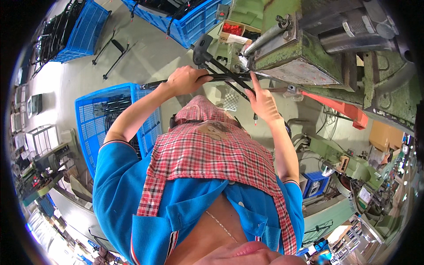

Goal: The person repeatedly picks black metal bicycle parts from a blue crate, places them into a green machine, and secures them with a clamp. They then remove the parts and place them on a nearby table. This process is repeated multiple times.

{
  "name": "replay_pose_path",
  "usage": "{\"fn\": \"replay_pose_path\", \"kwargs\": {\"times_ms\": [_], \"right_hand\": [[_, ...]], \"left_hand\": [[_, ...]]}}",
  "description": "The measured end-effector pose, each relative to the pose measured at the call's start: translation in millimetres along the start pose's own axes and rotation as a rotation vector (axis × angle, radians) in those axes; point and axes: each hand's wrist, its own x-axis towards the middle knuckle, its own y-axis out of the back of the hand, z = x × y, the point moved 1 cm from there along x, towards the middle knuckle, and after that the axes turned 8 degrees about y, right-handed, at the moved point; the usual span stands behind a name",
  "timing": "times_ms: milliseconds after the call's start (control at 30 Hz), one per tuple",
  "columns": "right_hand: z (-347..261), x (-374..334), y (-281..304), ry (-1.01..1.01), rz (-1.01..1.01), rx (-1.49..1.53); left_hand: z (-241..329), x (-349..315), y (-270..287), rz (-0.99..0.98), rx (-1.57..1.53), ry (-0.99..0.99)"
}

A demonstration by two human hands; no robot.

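Note:
A black tubular metal frame (227,73) lies across the space in front of my chest, its right part at the tooling of a green machine (304,66). My left hand (187,81) is closed round its long tube, palm down. My right hand (263,104) grips the frame close to the machine, thumb against a slanting rod and index finger stretched up toward the tooling. A black block-shaped end piece (202,47) sits at the top of the slanting rods. The frame's contact with the machine is partly hidden by my fingers and the machine body.
Blue plastic crates (80,106) with black frames stand at left and beyond. Two loose black rod parts (118,46) lie on the grey floor. A box of red pieces (232,29) stands beside the machine. An orange-red bar (340,108) juts out at right.

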Motion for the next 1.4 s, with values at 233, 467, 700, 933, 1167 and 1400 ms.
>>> {"fn": "replay_pose_path", "kwargs": {"times_ms": [233, 467, 700, 933, 1167, 1400], "right_hand": [[15, 6, -12, 0.058, 0.065, 0.038], [20, 22, -28, -0.007, 0.008, 0.134], [41, 17, -48, 0.019, 0.026, 0.053], [33, 15, -37, 0.112, 0.080, -0.047], [31, 18, -35, -0.132, -0.135, 0.048], [43, 9, -51, -0.020, 0.106, 0.133]], "left_hand": [[-3, 2, 5, 0.033, -0.031, -0.035], [-22, 17, -16, -0.048, -0.011, 0.035], [-16, 40, 34, -0.004, 0.128, -0.111], [14, 232, -6, 0.113, 0.143, -0.371], [18, 393, -89, -0.265, 0.406, -0.677], [30, 373, -64, -0.117, 0.350, -0.652]]}}
